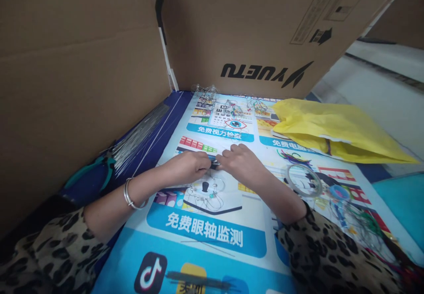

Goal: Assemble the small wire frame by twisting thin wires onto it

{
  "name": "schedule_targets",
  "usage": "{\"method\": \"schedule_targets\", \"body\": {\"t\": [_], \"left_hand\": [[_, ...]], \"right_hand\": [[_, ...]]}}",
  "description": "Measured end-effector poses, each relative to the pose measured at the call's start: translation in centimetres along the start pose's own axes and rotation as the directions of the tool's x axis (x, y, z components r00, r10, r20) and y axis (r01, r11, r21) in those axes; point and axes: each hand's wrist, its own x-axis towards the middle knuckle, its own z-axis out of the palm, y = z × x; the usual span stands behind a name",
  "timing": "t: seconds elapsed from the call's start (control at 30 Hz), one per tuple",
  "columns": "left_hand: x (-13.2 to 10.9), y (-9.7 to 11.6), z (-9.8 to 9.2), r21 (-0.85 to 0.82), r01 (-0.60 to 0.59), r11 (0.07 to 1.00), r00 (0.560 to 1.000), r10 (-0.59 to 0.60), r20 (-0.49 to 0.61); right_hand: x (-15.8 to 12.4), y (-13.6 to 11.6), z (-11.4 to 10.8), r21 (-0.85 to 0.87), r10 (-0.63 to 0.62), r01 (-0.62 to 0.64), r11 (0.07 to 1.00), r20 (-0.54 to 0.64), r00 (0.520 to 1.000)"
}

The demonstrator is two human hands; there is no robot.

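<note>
Detail is scarce where it matters: the small dark piece (215, 163) between the two hands is mostly covered by fingertips, and I cannot make out what it is. The left hand (188, 168) and right hand (244, 163) have their fingers curled and pressed together, pinching that piece from either side. Both arms, in leopard-print sleeves (49, 250), are cut off by the bottom edge; a silver bangle (130, 195) rings the left wrist. Just below the fingers, apart from them, a thin looped wire with pale beads (208, 193) lies on the blue printed poster (205, 236). Well left of the fingers, a bundle of straight silver wires (141, 135) and teal-handled pliers (91, 174) lie by the brown cardboard wall (76, 64). Right of the fingers sits a clear tape roll (303, 180), beyond it a crumpled yellow plastic bag (334, 130), and nearer the sleeve a blurred tangle of coloured wires (359, 223).
</note>
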Motion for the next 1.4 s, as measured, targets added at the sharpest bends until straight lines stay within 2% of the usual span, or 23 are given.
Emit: {"method": "schedule_targets", "body": {"t": [0.13,0.27,0.5,0.6,0.67,0.77,0.83,1.1,1.27,1.4], "left_hand": [[0.3,0.4,-0.1,0.090,-0.003,0.996,1.000,0.001,0.026],[0.3,0.5,-0.2,0.156,-0.015,0.988,0.999,0.009,0.039],[0.1,0.5,-0.2,0.175,-0.009,0.985,0.999,0.002,0.044],[0.0,0.5,-0.3,0.129,0.011,0.992,0.998,-0.018,0.055],[0.0,0.4,-0.3,0.104,0.032,0.994,0.997,-0.039,0.062],[-0.2,0.2,-0.3,0.065,0.040,0.997,0.998,-0.044,0.048],[-0.4,0.1,-0.2,0.030,0.038,0.999,0.999,-0.040,0.037],[-0.8,0.0,0.1,0.014,0.046,0.999,0.999,-0.046,-0.029],[-0.9,-0.1,0.2,0.000,0.043,0.999,0.998,-0.043,-0.036],[-0.9,-0.2,0.3,-0.004,0.033,0.999,0.999,-0.033,-0.042]], "right_hand": [[0.1,-0.7,-0.2,-0.031,0.032,-0.032,0.999,0.009,0.999],[0.0,-1.4,-0.2,-0.056,0.062,-0.064,0.996,-0.034,0.998],[-0.1,-1.3,-0.8,-0.102,0.159,-0.167,0.981,-0.084,0.984],[-0.5,-1.2,-1.5,-0.044,0.207,-0.207,0.977,-0.002,0.978],[-0.9,-1.2,-2.1,0.020,0.243,-0.246,0.969,0.114,0.963],[-1.3,-1.1,-3.1,0.129,0.259,-0.318,0.939,0.341,0.904],[-1.2,-1.0,-3.9,0.174,0.240,-0.344,0.923,0.440,0.865],[0.6,-0.8,-4.5,0.130,0.232,-0.344,0.930,0.519,0.823],[1.4,-0.6,-5.1,0.148,0.194,-0.341,0.928,0.589,0.785],[1.6,-0.7,-5.4,0.187,0.152,-0.330,0.925,0.614,0.774]]}}
